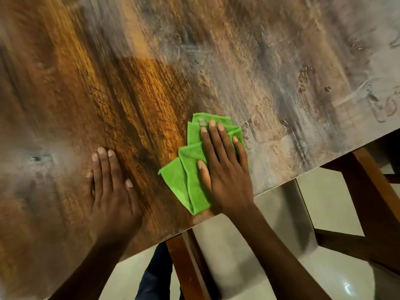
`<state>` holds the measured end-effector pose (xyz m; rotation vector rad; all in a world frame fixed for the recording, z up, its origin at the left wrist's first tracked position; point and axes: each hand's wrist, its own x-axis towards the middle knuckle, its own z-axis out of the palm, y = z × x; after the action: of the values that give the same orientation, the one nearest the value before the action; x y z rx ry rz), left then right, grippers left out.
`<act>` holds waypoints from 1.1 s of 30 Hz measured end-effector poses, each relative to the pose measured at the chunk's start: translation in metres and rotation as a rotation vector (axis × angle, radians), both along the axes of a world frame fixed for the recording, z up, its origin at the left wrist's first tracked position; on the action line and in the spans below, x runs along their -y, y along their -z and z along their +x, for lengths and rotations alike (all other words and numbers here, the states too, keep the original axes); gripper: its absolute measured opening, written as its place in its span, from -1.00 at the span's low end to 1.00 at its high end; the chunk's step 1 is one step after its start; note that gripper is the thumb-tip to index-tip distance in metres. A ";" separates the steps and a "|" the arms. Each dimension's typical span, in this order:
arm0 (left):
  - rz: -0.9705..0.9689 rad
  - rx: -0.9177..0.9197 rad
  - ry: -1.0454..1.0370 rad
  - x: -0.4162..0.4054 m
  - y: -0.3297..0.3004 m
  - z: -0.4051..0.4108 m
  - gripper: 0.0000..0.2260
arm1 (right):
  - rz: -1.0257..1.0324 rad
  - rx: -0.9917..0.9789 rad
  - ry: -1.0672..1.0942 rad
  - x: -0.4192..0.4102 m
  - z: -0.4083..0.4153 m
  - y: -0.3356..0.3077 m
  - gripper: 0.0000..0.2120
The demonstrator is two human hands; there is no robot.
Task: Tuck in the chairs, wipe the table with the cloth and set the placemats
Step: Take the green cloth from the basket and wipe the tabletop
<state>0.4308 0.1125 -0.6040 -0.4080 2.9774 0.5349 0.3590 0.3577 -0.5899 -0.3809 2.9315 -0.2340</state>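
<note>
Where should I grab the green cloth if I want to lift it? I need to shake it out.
Pinch the loose folded corner of the green microfibre cloth that sticks out left of the right hand, coming from the left side. The rest lies pressed flat under that open palm on the wooden table, so only that edge is free to take hold of.

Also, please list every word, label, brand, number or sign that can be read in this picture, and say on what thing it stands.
None can be read.
Green microfibre cloth: a small grey tag near its far edge, too small and blurred to tell if it bears print.
Wooden table: only grain and wet smears, no text.
The right hand presses the cloth; the left hand rests on the table.
</note>
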 end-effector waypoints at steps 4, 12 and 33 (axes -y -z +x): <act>-0.016 -0.004 0.005 0.002 0.001 0.001 -0.40 | 0.017 0.011 -0.018 -0.015 0.031 0.001 -0.35; -0.039 -0.039 0.014 0.000 0.001 0.002 -0.41 | -0.027 -0.124 -0.038 0.012 -0.060 0.010 -0.38; -0.037 -0.183 0.147 -0.092 0.013 -0.068 -0.45 | -0.012 -0.192 -0.074 -0.011 -0.105 0.013 -0.39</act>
<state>0.3628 0.2042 -0.6174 -0.1470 3.1627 0.5286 0.2545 0.3687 -0.6031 -0.5404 3.0965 -0.2163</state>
